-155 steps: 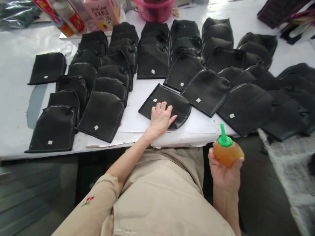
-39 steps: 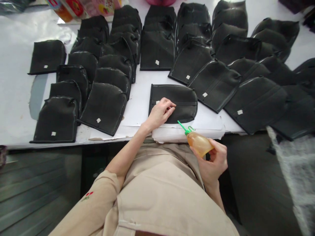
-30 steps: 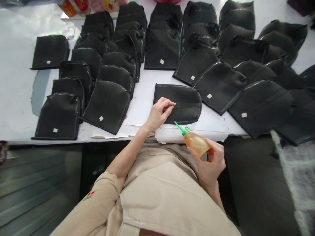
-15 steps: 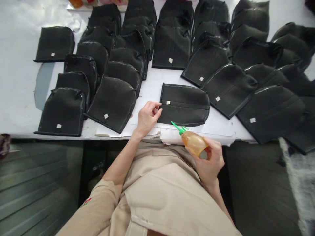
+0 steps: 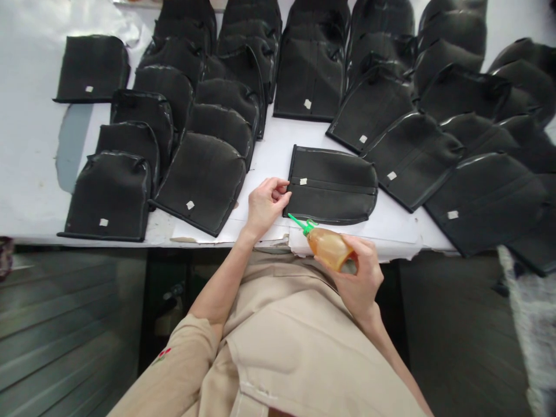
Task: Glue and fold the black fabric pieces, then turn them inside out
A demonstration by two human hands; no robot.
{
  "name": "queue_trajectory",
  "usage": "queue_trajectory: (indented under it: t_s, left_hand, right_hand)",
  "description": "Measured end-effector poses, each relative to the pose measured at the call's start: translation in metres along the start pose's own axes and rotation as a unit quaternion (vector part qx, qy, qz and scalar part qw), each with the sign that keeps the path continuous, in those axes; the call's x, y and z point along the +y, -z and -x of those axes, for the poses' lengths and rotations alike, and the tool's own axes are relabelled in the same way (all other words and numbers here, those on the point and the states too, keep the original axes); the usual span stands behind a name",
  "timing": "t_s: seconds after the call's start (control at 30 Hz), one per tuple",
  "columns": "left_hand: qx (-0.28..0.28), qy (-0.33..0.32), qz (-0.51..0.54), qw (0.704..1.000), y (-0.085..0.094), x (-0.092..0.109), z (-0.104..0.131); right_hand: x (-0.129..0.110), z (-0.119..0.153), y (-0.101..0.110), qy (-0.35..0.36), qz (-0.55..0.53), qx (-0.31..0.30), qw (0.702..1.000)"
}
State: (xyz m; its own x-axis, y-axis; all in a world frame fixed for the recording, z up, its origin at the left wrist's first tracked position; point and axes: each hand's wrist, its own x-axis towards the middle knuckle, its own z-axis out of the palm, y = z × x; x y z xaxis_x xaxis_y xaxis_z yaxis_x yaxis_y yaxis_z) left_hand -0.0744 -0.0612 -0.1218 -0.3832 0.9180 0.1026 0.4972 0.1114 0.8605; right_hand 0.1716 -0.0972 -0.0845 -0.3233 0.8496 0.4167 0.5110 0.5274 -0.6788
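Observation:
A black pouch-like piece (image 5: 334, 200) with a rounded right end and a small pale sticker lies flat before me on the white table (image 5: 269, 153). At its straight left edge, my left hand (image 5: 268, 202) pinches or rests with curled fingers; the contact is too small to make out. My right hand (image 5: 360, 278) is wrapped round a glue bottle (image 5: 328, 248) of amber liquid with a green nozzle. The bottle is tilted, its tip at the lower left corner of the black piece. Whether liquid comes out cannot be seen.
Overlapping rows of similar black pieces (image 5: 202, 179) cover the table to the left, back and right. One black piece (image 5: 93, 66) lies apart at the far left. Below me is the table's front edge, with layered paper (image 5: 391, 234) along it.
The glue bottle in my right hand has moved left along the lower edge of the black piece to its corner. My left hand stays at the left edge. The view has shifted slightly.

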Motion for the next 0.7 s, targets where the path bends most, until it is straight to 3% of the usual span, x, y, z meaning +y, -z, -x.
queue_trajectory:
  t_s: [0.23, 0.47, 0.6, 0.7]
  left_hand:
    - [-0.003, 0.028, -0.014, 1.000, -0.001, 0.003, -0.005]
    - [-0.010, 0.044, -0.041, 0.998, 0.001, 0.010, -0.007]
    - [-0.011, 0.053, -0.036, 0.998, 0.002, 0.009, -0.007]
    - [-0.013, 0.062, -0.031, 0.998, 0.002, 0.006, -0.008]
  right_hand:
    - [-0.002, -0.004, -0.003, 0.008, 0.005, 0.002, 1.000]
    - [0.000, 0.003, 0.015, 0.006, 0.039, 0.043, 0.998]
    - [0.006, 0.019, 0.030, -0.046, 0.035, 0.069, 0.996]
    - [0.009, 0.031, 0.039, -0.130, -0.016, 0.124, 0.984]
